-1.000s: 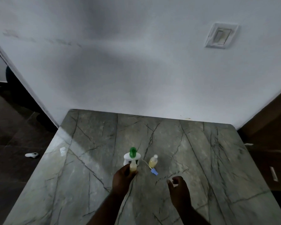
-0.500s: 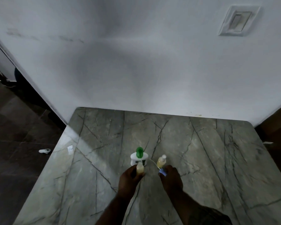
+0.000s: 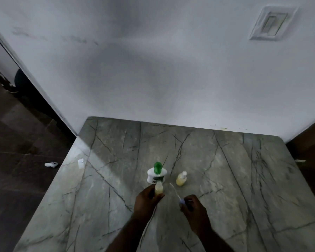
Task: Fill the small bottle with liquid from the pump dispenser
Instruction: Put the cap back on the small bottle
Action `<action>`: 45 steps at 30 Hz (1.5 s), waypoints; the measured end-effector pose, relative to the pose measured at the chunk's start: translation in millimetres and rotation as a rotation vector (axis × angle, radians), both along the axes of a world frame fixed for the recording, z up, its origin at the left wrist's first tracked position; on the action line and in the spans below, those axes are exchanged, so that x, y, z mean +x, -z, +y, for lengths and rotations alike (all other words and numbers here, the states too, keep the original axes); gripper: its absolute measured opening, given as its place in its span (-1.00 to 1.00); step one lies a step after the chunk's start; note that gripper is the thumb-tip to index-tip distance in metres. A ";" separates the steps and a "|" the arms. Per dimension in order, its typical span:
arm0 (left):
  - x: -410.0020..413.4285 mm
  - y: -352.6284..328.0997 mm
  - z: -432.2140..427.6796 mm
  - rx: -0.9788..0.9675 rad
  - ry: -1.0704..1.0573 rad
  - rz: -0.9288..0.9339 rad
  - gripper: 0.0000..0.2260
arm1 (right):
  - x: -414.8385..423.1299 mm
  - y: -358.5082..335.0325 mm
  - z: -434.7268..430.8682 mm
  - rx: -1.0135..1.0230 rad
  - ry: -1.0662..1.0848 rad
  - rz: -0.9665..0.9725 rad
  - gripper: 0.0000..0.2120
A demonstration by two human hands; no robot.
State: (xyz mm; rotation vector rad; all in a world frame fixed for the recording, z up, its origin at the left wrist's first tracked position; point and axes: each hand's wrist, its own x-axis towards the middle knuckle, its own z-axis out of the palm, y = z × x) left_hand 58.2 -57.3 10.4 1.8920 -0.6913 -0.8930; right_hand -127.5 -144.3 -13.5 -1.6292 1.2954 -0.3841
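Observation:
A white pump dispenser (image 3: 156, 176) with a green pump head stands near the middle of the marble table (image 3: 116, 179). Just in front of it my left hand (image 3: 146, 201) grips a small bottle (image 3: 158, 189) holding yellowish liquid, its open neck under the green spout. My right hand (image 3: 194, 209) pinches a small blue spray cap with a thin white dip tube (image 3: 175, 191) slanting up and left, lifted off the table. A second small bottle (image 3: 181, 179) with a white cap and yellowish liquid stands to the right of the dispenser.
A white wall rises right behind the table, with a switch plate (image 3: 271, 24) at upper right. A small clear scrap (image 3: 80, 161) lies near the table's left edge. On the dark floor to the left lies a small white object (image 3: 51, 164).
My right hand reached to the blue cap lying by the capped bottle, took hold of it and drew it back toward me. My left hand kept holding the small bottle by the dispenser.

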 end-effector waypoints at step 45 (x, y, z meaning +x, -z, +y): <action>-28.5 -21.7 3.4 -0.038 0.143 -0.145 -0.76 | 59.4 -125.1 -39.9 -0.577 -0.593 0.448 -0.60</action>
